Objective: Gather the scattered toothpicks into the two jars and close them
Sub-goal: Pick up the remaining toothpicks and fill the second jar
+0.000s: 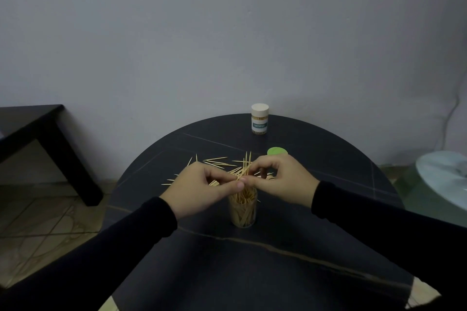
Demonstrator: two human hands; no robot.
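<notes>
Head view: a bundle of toothpicks (243,171) is pinched between left hand (202,188) and right hand (280,179), tilted, tips up and away, directly above the open clear jar (243,209). Both hands are equally near. Loose toothpicks (217,162) lie beyond; the green lid (276,151) is partly hidden behind the right hand.
</notes>
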